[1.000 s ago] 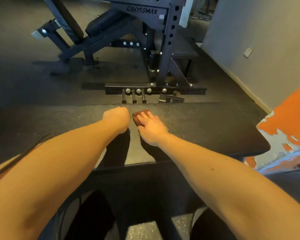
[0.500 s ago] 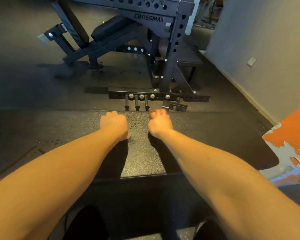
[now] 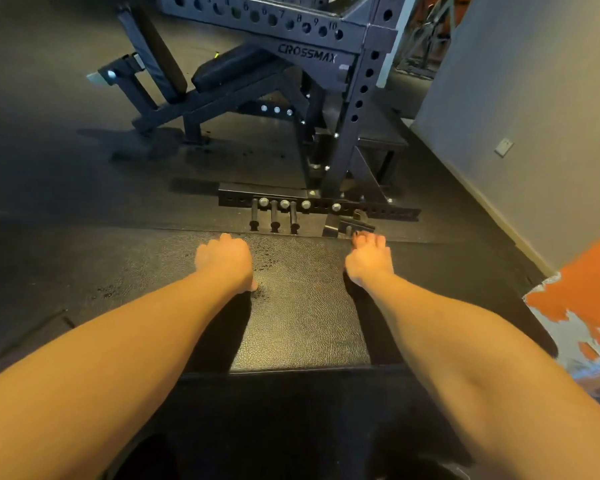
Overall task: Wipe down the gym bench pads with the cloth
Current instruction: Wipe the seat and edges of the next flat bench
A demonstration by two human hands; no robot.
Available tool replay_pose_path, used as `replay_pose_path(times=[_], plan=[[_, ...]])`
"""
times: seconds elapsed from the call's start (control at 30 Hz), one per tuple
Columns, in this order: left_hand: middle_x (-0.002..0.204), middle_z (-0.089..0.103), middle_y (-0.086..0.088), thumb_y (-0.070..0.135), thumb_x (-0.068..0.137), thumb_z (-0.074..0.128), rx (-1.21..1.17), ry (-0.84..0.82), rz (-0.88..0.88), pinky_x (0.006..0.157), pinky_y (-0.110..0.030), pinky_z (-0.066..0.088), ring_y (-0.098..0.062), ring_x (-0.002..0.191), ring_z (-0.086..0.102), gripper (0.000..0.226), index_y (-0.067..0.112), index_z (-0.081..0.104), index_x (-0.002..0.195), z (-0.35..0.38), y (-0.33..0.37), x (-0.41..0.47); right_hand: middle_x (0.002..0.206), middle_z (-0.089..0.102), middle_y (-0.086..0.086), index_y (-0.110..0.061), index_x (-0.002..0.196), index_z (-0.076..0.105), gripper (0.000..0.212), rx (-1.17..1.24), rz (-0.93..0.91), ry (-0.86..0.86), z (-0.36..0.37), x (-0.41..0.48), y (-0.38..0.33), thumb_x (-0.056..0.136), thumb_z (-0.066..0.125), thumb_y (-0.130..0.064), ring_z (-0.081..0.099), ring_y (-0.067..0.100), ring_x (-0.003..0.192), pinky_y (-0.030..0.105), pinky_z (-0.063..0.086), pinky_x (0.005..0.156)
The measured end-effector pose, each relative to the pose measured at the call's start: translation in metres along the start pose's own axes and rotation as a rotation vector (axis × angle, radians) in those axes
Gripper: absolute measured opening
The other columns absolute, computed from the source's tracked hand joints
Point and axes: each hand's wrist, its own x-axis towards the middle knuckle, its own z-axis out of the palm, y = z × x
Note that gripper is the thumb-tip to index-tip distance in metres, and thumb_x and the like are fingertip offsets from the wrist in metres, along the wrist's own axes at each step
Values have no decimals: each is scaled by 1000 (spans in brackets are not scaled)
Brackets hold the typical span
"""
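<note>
Hands both out at the far edge of the bench pad (image 3: 302, 306), well apart from each other. Left hand (image 3: 224, 261): balled, fingers curled under, thumb side resting on the vinyl, nothing visible in it. Right hand (image 3: 368, 259): fingers (image 3: 361, 239) stretched forward and fairly straight, tips right at the far lip. Cloth: not visible from my head view. I judge it sits under the right palm or fingers, but cannot confirm that. Droplets (image 3: 269, 259) lie on the pad beside the left hand, with more specks (image 3: 108, 292) further left, so I read the wipe as only partly done. Risks from here: the right hand is at the limit of the pad, and one more push forward could send the cloth over the lip onto the floor (image 3: 66, 168). Just beyond that lip are the pegs (image 3: 274, 216) and base of the rack (image 3: 347, 98), where knuckles could strike steel. Any weight put on the left fist on damp vinyl could make it skid. With the cloth hidden, I could sweep bare skin across the pad and leave streaks without noticing.
</note>
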Motion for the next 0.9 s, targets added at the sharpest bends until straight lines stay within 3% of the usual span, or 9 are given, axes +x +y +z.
replay_pose_path(times=[0.1,0.27,0.33,0.43,0.6,0.73,0.83,0.9], plan=[[129,53,-10,50,83,78,2,-2,6,97,-40,44,-30,116,58,58,13,60,123,1,-2,-3,159,34,17,-7,152,39,57,33,-24,4,1,-14,-46,98,41,-25,28,35,147,48,28,121],[135,48,-8,44,83,81,-61,-20,-50,86,-40,46,-31,118,58,67,16,52,136,-2,0,-4,163,29,11,-12,155,36,58,86,-343,-34,14,-59,-154,98,45,-17,24,30,151,45,23,125],[138,45,-9,43,84,80,-71,-37,-75,88,-41,48,-32,121,57,72,15,48,142,-3,2,-5,160,33,10,-13,152,41,58,93,-433,-45,18,-57,-163,95,50,-17,25,29,150,44,23,124],[137,43,-9,44,83,81,-95,-36,-101,77,-40,45,-32,116,58,72,12,49,139,0,3,-6,159,34,7,-13,150,43,54,79,-490,-62,16,-49,-134,96,49,-12,25,28,150,45,23,124],[133,44,-9,47,83,80,-125,-32,-57,74,-39,44,-31,108,58,62,11,54,127,2,1,-5,147,44,5,-16,144,47,51,33,-321,46,13,-36,-47,92,47,-13,35,27,140,45,33,115],[135,44,-10,45,83,81,-125,-34,-62,75,-39,44,-32,110,59,64,10,53,129,0,3,-9,159,35,8,-13,151,41,59,5,1,74,8,-37,15,93,45,-18,27,31,147,47,30,119],[135,45,-9,45,82,82,-131,-48,-68,84,-43,50,-34,116,58,69,11,51,133,-3,2,-8,161,31,13,-8,153,36,62,18,241,31,4,-52,7,95,45,-26,24,34,147,47,27,119],[135,45,-9,45,81,83,-129,-58,-71,89,-43,51,-35,118,58,70,11,50,134,-5,3,-8,162,30,15,-6,154,33,65,37,281,8,3,-66,-16,95,44,-29,24,35,147,47,25,120]])
